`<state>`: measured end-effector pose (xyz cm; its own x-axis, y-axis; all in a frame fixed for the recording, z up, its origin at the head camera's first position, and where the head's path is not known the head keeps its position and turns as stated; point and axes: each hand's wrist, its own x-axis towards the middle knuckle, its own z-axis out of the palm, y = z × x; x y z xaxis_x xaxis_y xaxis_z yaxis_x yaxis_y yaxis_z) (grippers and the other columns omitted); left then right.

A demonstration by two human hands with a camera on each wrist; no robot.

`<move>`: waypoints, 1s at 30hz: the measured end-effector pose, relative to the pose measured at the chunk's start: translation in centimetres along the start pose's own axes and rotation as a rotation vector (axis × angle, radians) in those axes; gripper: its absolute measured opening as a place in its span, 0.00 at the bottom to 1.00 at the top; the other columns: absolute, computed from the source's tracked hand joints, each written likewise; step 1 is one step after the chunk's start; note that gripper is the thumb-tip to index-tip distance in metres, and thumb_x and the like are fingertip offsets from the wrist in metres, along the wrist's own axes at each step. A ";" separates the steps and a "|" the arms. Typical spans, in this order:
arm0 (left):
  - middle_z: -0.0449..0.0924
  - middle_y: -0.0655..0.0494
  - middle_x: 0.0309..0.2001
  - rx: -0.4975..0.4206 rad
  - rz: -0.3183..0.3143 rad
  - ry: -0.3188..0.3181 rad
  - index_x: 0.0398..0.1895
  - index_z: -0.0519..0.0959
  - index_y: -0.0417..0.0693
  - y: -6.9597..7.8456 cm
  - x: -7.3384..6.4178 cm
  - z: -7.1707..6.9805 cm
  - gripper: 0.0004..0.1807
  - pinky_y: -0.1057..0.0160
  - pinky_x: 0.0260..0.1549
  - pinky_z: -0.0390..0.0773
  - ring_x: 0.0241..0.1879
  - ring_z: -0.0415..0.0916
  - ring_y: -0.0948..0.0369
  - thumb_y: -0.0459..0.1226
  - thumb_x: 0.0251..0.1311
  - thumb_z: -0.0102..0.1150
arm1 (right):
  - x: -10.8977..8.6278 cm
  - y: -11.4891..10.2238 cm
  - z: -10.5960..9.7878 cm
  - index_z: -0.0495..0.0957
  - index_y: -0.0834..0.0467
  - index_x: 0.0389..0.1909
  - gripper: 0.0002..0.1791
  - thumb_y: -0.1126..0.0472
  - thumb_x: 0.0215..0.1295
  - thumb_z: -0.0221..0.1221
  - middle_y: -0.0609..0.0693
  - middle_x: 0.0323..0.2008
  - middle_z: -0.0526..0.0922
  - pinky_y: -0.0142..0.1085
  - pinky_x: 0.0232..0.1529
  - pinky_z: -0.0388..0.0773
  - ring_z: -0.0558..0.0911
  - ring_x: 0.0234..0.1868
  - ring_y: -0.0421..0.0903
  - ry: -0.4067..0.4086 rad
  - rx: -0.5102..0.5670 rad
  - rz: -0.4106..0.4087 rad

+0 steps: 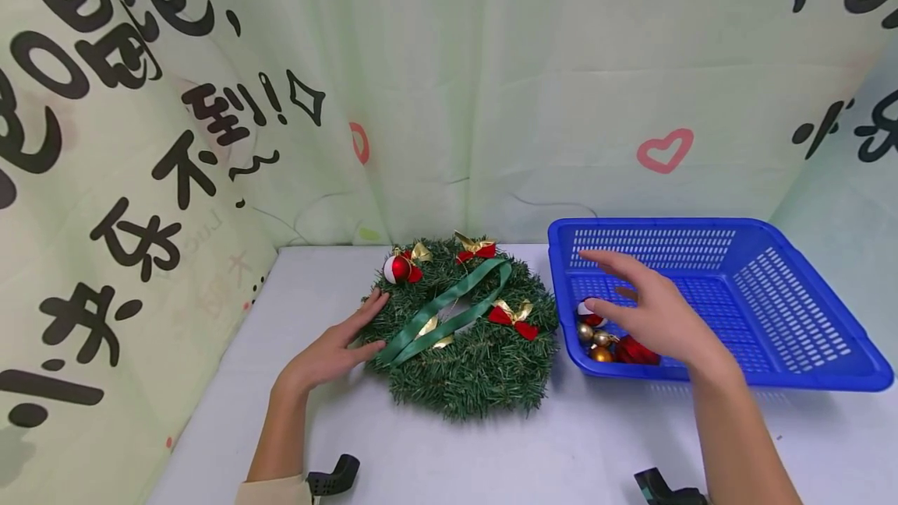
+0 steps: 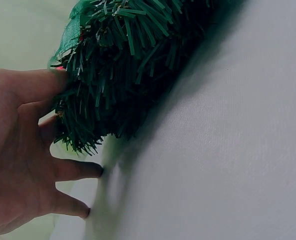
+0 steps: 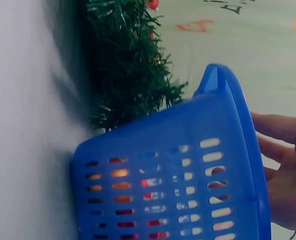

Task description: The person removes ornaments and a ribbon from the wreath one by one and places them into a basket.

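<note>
A green wreath lies on the white table, dressed with red-and-gold bows, a red-and-white ball and a loop of green ribbon. My left hand rests at the wreath's left edge, fingers spread and fairly straight, thumb and fingertips right at the needles. Over the left part of a blue basket hovers my right hand, fingers extended and nothing between them. Below it in the basket are several small ornaments: gold balls, a dark red piece and a red-and-white ball.
The basket stands right of the wreath, its left wall close to the needles. A pale printed curtain hangs behind the table and along its left side. A black wrist mount sits on the left wrist.
</note>
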<state>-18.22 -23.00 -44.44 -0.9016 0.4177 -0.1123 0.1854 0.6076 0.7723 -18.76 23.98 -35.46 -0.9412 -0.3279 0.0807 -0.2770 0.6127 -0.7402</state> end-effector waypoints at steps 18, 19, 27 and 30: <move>0.35 0.59 0.86 0.007 0.001 0.001 0.86 0.47 0.62 0.1 0.0 -0.1 0.43 0.33 0.77 0.52 0.84 0.37 0.46 0.47 0.76 0.58 | 3.6 -4.1 4.6 0.70 0.52 0.75 0.33 0.63 0.71 0.66 0.53 0.74 0.71 0.62 0.72 0.67 0.69 0.76 0.61 -0.070 0.117 -0.181; 0.35 0.59 0.86 0.007 -0.002 0.001 0.86 0.47 0.63 0.1 0.0 -0.1 0.43 0.33 0.77 0.52 0.84 0.38 0.46 0.47 0.76 0.58 | 3.9 -4.3 4.9 0.70 0.52 0.75 0.33 0.63 0.71 0.66 0.53 0.74 0.71 0.61 0.72 0.68 0.70 0.75 0.61 -0.082 0.126 -0.186; 0.35 0.59 0.86 0.000 -0.009 -0.009 0.86 0.46 0.63 0.1 0.0 -0.1 0.43 0.34 0.77 0.54 0.84 0.38 0.46 0.47 0.76 0.58 | 6.0 -6.3 6.8 0.72 0.49 0.74 0.32 0.64 0.70 0.66 0.52 0.76 0.70 0.59 0.72 0.70 0.72 0.75 0.59 -0.167 0.193 -0.208; 0.35 0.59 0.86 0.000 -0.014 -0.012 0.86 0.46 0.63 0.2 0.0 -0.1 0.43 0.34 0.77 0.53 0.84 0.39 0.46 0.47 0.76 0.58 | 6.8 -7.0 7.3 0.72 0.48 0.74 0.32 0.64 0.70 0.66 0.51 0.75 0.71 0.59 0.72 0.70 0.72 0.75 0.57 -0.191 0.218 -0.221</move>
<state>-18.21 -23.00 -44.24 -0.8992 0.4175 -0.1307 0.1726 0.6131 0.7709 -21.78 12.18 -34.58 -0.8044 -0.5765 0.1435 -0.4023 0.3508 -0.8456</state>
